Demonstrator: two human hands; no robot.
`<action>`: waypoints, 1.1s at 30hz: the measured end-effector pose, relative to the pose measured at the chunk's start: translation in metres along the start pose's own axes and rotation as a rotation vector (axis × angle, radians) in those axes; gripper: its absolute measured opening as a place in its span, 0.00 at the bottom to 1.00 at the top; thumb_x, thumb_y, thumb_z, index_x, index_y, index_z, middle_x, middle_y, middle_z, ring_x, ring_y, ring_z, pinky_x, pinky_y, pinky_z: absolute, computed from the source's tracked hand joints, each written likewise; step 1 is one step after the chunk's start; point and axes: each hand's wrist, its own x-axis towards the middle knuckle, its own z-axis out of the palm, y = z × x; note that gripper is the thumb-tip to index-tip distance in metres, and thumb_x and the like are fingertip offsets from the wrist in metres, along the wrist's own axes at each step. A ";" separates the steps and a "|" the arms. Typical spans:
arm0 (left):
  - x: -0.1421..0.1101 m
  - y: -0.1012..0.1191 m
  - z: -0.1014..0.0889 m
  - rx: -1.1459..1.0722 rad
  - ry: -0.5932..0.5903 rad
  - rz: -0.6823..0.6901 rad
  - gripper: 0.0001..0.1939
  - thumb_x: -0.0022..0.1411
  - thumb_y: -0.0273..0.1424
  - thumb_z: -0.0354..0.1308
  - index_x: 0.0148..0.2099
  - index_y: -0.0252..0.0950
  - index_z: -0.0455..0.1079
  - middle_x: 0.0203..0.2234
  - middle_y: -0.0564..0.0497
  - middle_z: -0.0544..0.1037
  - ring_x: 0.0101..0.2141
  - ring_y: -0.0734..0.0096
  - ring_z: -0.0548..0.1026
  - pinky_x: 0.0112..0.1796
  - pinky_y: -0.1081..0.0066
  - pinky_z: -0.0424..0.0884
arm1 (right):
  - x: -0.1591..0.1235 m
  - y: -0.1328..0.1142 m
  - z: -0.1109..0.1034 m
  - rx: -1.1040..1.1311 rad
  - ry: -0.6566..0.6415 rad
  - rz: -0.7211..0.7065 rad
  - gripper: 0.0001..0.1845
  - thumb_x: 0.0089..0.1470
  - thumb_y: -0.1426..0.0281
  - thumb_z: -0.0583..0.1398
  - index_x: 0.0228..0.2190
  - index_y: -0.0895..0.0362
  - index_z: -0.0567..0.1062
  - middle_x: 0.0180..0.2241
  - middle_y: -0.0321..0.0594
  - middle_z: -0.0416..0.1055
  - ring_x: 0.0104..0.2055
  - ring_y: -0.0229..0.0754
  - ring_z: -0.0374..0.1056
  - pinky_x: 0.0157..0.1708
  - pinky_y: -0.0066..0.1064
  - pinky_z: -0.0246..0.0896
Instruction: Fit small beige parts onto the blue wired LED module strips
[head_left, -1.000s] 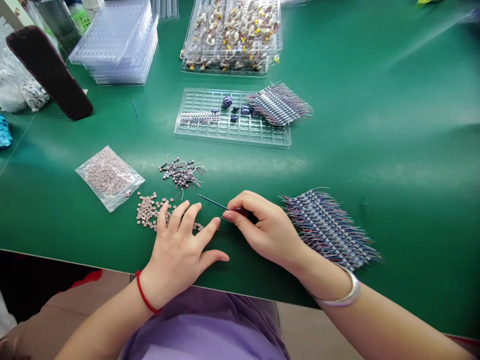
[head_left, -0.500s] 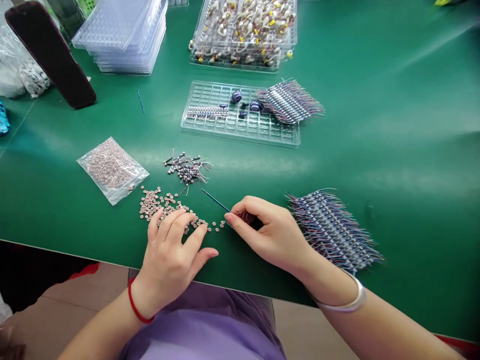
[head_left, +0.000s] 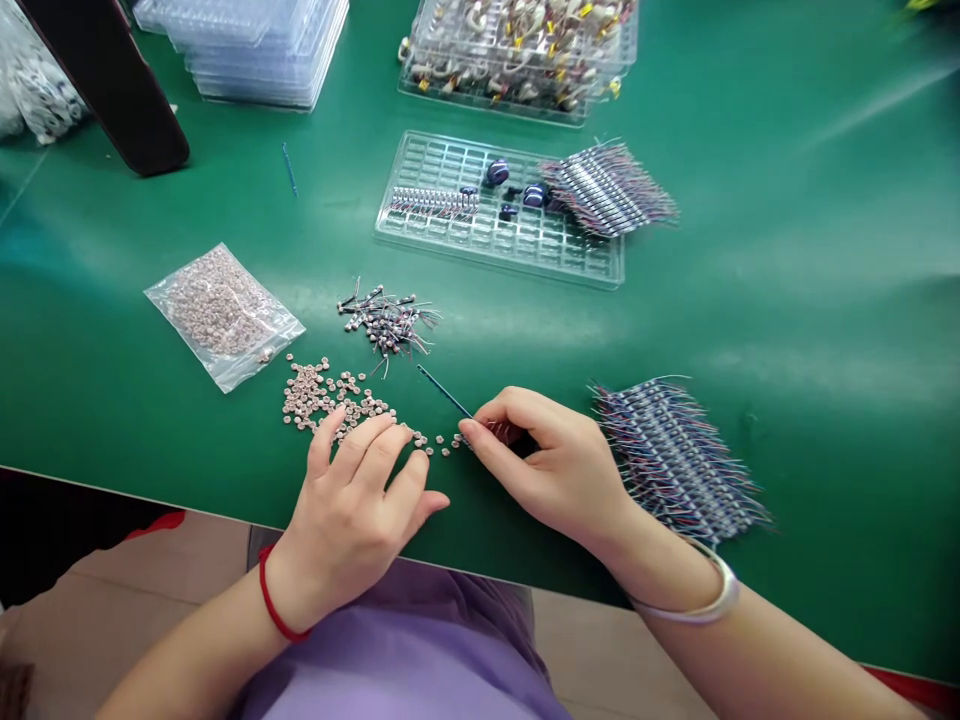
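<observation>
My left hand (head_left: 364,500) lies with spread fingers over the near edge of a loose scatter of small round pinkish pieces (head_left: 304,395). Its fingertips touch or hover just above them; I cannot tell which. Between thumb and forefinger, my right hand (head_left: 547,470) pinches a thin blue twisted stick (head_left: 444,391), whose tip points up and left. Something dark reddish and thin shows inside its curled fingers, partly hidden. Just beyond the scatter lies a pile of small wired parts (head_left: 390,322). Right of my right hand rests a slanted bundle of wired strips (head_left: 679,460).
A clear bag of round pieces (head_left: 221,310) lies at left. Farther back are a clear compartment tray (head_left: 495,255) with dark parts, another wired bundle (head_left: 607,190), filled trays (head_left: 517,95), stacked clear trays (head_left: 262,75), a phone (head_left: 112,90) and another blue stick (head_left: 289,170).
The camera view has shifted a little, so most table items sit slightly higher and farther right. My right hand keeps its pinch on the blue stick; my left fingers stay spread at the scatter.
</observation>
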 end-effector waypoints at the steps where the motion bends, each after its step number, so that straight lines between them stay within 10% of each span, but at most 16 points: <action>1: 0.000 0.000 0.000 0.000 0.002 0.003 0.09 0.66 0.35 0.57 0.43 0.35 0.74 0.41 0.45 0.79 0.48 0.61 0.74 0.58 0.54 0.58 | 0.000 0.000 0.000 -0.001 0.000 0.000 0.11 0.58 0.71 0.59 0.24 0.53 0.67 0.19 0.34 0.64 0.22 0.38 0.61 0.22 0.31 0.57; 25: 0.000 0.001 0.001 -0.040 -0.013 -0.006 0.09 0.66 0.34 0.57 0.43 0.34 0.74 0.42 0.45 0.79 0.49 0.60 0.74 0.58 0.53 0.58 | -0.002 0.000 -0.001 -0.011 -0.018 -0.017 0.10 0.58 0.73 0.59 0.25 0.53 0.67 0.20 0.34 0.63 0.22 0.38 0.60 0.22 0.30 0.55; 33: -0.002 0.002 0.003 -0.035 -0.016 -0.004 0.09 0.66 0.35 0.57 0.43 0.35 0.74 0.44 0.46 0.79 0.49 0.61 0.74 0.58 0.53 0.58 | -0.003 -0.003 0.004 -0.209 0.051 -0.227 0.11 0.58 0.77 0.59 0.26 0.54 0.65 0.21 0.34 0.62 0.24 0.39 0.59 0.24 0.31 0.57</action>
